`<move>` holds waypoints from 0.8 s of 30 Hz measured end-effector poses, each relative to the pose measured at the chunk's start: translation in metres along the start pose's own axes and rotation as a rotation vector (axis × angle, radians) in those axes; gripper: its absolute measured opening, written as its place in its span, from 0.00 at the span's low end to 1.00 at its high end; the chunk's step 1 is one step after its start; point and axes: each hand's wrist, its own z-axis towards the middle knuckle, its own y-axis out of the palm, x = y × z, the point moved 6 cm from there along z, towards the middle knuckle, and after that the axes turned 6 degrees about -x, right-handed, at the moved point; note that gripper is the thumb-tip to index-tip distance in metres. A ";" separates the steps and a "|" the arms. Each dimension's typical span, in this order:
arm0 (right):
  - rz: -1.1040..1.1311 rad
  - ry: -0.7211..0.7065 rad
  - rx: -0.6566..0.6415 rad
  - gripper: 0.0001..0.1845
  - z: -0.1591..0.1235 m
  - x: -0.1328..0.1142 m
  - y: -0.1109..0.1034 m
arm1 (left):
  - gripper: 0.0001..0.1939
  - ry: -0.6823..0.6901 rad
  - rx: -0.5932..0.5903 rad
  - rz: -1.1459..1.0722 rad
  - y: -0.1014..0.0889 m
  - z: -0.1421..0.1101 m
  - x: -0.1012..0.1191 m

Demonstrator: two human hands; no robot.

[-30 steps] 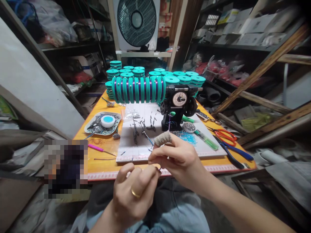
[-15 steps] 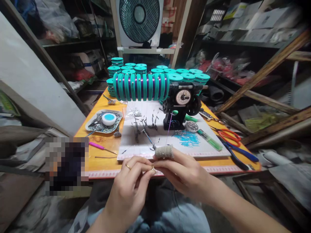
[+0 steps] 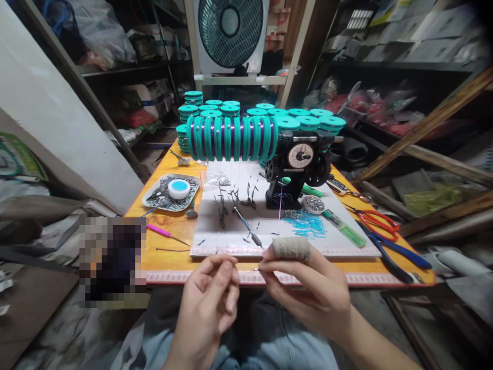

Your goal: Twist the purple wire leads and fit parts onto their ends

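Note:
My left hand (image 3: 210,293) is at the table's front edge, thumb pressed to its curled fingers; anything between them is too small to make out. To its right, my right hand (image 3: 308,282) pinches the thin end of a fishing line, with a tiny metal piece (image 3: 257,269) at its fingertips. A tan finger wrap (image 3: 291,248) covers its index finger. Just beyond these fingertips lies a dark grey, spindle-shaped weight (image 3: 256,239) on the line. Behind stands a black line-winding device (image 3: 296,159) carrying a row of turquoise spools (image 3: 231,137) wound with purple line.
A white board (image 3: 215,244) bears several dark rig parts and blue tubing pieces (image 3: 308,226). On the right lie red-handled scissors (image 3: 379,223) and blue-handled pliers (image 3: 408,252). At left are a patterned tray (image 3: 154,203) and a pink-handled tool (image 3: 158,230). More spools (image 3: 283,122) stand behind.
My hands, joined at the fingertips before, are now apart, the right one shifted to the right. The view has turned slightly left.

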 end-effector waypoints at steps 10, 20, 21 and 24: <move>0.175 0.265 -0.183 0.08 0.008 0.019 0.003 | 0.09 0.280 -0.359 0.434 0.035 0.018 0.037; 0.039 0.040 -0.011 0.12 0.002 0.002 -0.002 | 0.09 -0.030 -0.335 0.163 0.036 0.025 0.020; 0.000 0.009 -0.004 0.13 0.000 -0.001 -0.002 | 0.10 -0.066 -0.330 0.141 0.036 0.026 0.018; -0.103 -0.057 0.009 0.14 -0.005 -0.005 -0.003 | 0.13 -0.142 -0.353 0.103 0.041 0.027 0.015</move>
